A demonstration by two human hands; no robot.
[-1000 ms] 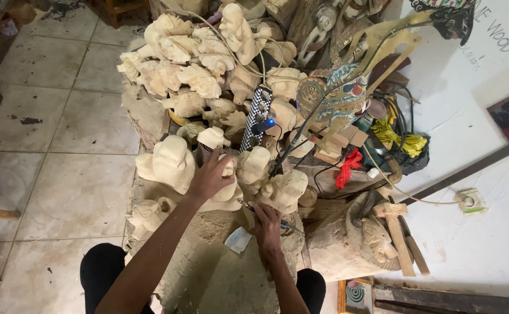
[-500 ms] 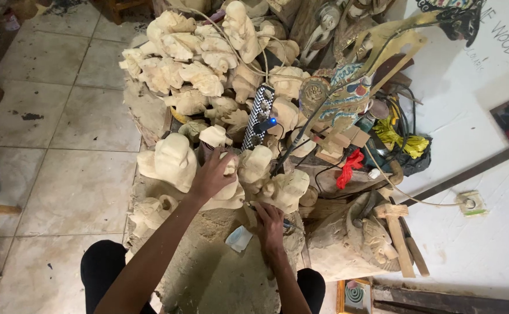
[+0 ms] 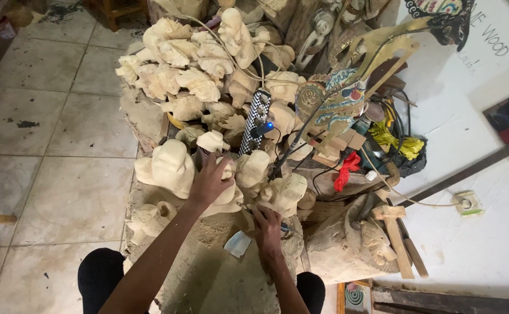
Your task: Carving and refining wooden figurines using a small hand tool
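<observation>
Down at the front of the heaped worktop (image 3: 208, 279), thick with sawdust, the left hand (image 3: 210, 180) lies spread, fingers wide, over a pale carving (image 3: 228, 195), pressing it in place between a larger rounded carving (image 3: 170, 168) on its left and two more unfinished figures (image 3: 280, 195) on its right. The right hand (image 3: 266, 227) is closed around a slim tool (image 3: 283, 228) whose tip seems to meet the lower edge of that same carving; the tool is too small and shadowed to say what kind it is. To do this cut well, I would judge that the spread hand should keep its weight squarely on top so the piece cannot rock, with its fingers kept out of the line of the tool, and that the tool hand should work in short, controlled strokes rather than long ones, since the neighbouring figures stand touching or just beside it. A checkered strip with a blue light (image 3: 255, 122) stands just beyond, and a pile of pale carvings (image 3: 196, 64) rises behind; a red rag (image 3: 347, 168) and a yellow bundle (image 3: 391, 139) lie off to the right among cables. Against half a second ago, almost nothing differs: both hands sit on the same carving in the same grips, and only the view has shifted very slightly.
</observation>
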